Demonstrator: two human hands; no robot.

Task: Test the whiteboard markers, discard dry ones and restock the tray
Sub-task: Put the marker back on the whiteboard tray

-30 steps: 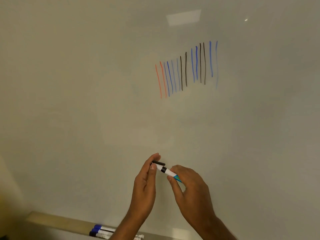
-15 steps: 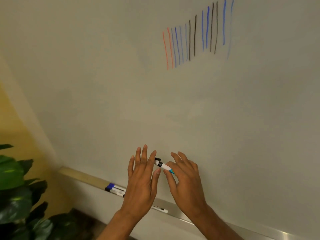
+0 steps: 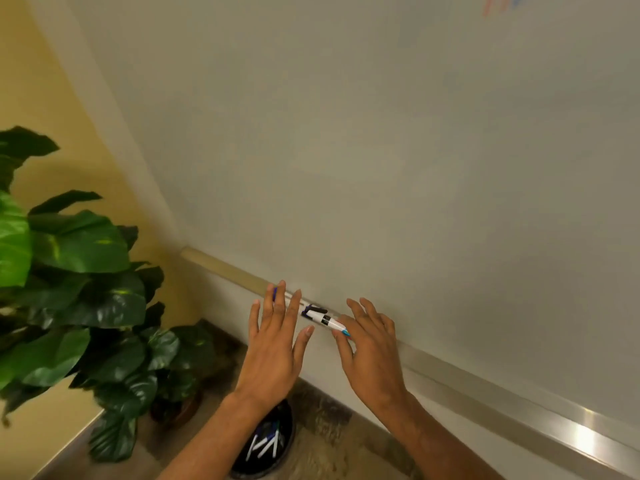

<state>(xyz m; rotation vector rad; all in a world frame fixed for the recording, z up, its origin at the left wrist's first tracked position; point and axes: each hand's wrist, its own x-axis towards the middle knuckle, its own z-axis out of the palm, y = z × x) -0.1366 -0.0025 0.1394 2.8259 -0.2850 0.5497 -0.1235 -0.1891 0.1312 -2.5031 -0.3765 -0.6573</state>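
A white marker (image 3: 327,321) with a black cap and a teal rear end lies slanted just above the whiteboard tray (image 3: 485,398). My right hand (image 3: 372,355) pinches its teal end between thumb and forefinger, the other fingers spread. My left hand (image 3: 277,341) is flat and open beside the capped end, holding nothing. Behind my left fingers a blue-capped marker (image 3: 274,292) peeks out on the tray; the rest of it is hidden. Faint red and blue test strokes (image 3: 498,5) show at the board's top edge.
A dark round bin (image 3: 266,441) holding several markers stands on the floor below my wrists. A large green potted plant (image 3: 79,289) fills the left side against a yellow wall. The tray runs diagonally down to the right.
The view has tilted down and the test strokes have slid almost out of sight. Both hands have lowered with the capped marker to the tray, near the markers lying there.
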